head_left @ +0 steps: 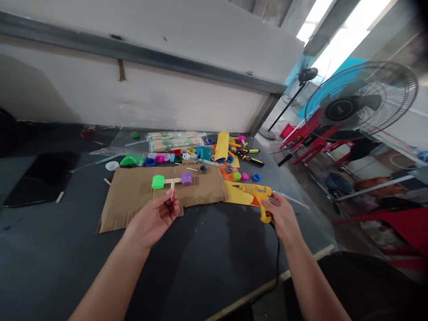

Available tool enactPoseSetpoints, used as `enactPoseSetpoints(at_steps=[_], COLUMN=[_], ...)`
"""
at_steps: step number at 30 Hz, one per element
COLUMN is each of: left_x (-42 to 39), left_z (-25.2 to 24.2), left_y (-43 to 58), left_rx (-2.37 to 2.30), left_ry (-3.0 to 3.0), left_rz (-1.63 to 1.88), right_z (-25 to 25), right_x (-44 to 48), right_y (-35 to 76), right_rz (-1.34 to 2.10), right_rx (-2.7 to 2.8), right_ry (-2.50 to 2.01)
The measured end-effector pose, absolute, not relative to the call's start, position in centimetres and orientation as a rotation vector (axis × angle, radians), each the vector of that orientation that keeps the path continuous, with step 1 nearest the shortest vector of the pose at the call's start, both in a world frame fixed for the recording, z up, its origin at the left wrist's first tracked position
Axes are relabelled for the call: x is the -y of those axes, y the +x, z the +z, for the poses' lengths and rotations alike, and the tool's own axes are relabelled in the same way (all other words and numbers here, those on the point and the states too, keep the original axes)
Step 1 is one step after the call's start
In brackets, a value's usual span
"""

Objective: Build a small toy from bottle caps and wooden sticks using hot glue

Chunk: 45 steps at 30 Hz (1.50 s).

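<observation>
From the head view, we are seeing a thing that looks partly made: a green cap (158, 182) and a purple cap (186, 179) are sitting at two ends of a stick piece (172, 182). More loose caps (159, 158) are lying behind the cardboard (130, 191); we aren't able to tell how much is left. Over the cardboard, our left hand's (154, 219) fingers are pinching the stick piece's near end. Right of the cardboard, our right hand's (281, 214) fingers are gripping a yellow glue gun (260, 194).

the left grip (159, 218) hides part of the wooden stick (172, 183). the label (339, 109) on the near fan (363, 101) is unreadable. the right edge cuts a red chair (406, 227).
</observation>
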<state>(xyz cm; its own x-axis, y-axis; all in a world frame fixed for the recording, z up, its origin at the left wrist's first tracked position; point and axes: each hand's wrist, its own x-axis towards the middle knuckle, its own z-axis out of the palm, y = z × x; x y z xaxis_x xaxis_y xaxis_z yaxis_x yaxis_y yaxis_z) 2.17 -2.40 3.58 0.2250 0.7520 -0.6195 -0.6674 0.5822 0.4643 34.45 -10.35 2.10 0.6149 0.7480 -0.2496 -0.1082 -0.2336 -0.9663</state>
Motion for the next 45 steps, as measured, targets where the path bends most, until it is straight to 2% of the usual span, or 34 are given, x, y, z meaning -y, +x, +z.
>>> enactPoseSetpoints(at_steps=[5, 12, 17, 20, 26, 32, 38, 45], left_x=[2.3, 2.9, 3.0, 3.1, 3.5, 3.8, 3.8, 3.7], left_z=[3.5, 3.0, 2.9, 2.8, 3.0, 3.4, 3.4, 3.0], left_y=[2.1, 1.9, 1.6, 1.5, 1.5, 1.2, 1.2, 1.3], left_rx=[-0.911, -0.872, -0.805, -0.736, -0.622, -0.553, -0.573, -0.627], left_ry=[0.136, 0.229, 0.282, 0.273, 0.320, 0.373, 0.386, 0.370], left_rz=[0.999, 0.996, 0.988, 0.940, 0.829, 0.780, 0.700, 0.646], right_z=[-1.0, -2.3, -0.5, 2.7, 8.5, 8.1, 6.8, 4.9], right_x=[10.5, 10.2, 10.4, 10.0, 6.7, 2.3, 0.9, 1.0], right_y=[35.5, 36.8, 36.4, 33.7, 23.5, 19.9, 19.8, 19.3], right_rz=[0.651, 0.384, 0.121, -0.038, 0.659, 1.227, 1.548, 1.753], right_rx=[0.559, 0.898, 1.190, 1.360, 1.629, 1.601, 1.533, 1.321], right_ry=[-1.853, -2.228, -2.383, -2.145, -1.383, -1.026, -0.876, -0.784])
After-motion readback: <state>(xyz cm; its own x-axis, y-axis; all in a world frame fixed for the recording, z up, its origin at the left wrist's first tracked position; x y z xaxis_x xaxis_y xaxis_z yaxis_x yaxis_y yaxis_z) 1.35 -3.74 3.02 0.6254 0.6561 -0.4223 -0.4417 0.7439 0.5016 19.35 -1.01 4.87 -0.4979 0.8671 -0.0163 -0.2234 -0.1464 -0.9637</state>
